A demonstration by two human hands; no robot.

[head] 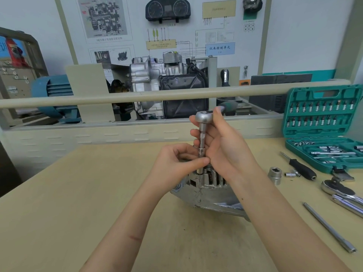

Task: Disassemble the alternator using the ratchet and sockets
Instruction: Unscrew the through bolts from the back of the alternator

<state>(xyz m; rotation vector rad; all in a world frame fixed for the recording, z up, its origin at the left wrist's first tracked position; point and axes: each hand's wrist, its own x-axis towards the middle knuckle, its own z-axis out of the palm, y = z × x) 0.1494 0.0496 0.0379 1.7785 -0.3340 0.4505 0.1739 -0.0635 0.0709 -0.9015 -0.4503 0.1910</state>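
Observation:
A silver alternator (208, 195) lies on the wooden table (59, 203), partly hidden by both forearms. A small ratchet (203, 117) stands upright over it with an extension bar (202, 140) and socket (200, 169) reaching down onto the alternator's top. My right hand (222, 146) grips the ratchet's head and bar; its green handle (228, 106) points away behind the fingers. My left hand (176, 161) pinches the lower end of the extension just above the socket.
An open teal socket case (322, 124) stands at the right. On the table beside it lie a large loose socket (275, 174), small sockets (291, 174), a black-handled driver (300, 167), a big ratchet (341, 193) and a long steel bar (330, 227). A rail (117, 98) runs behind the table.

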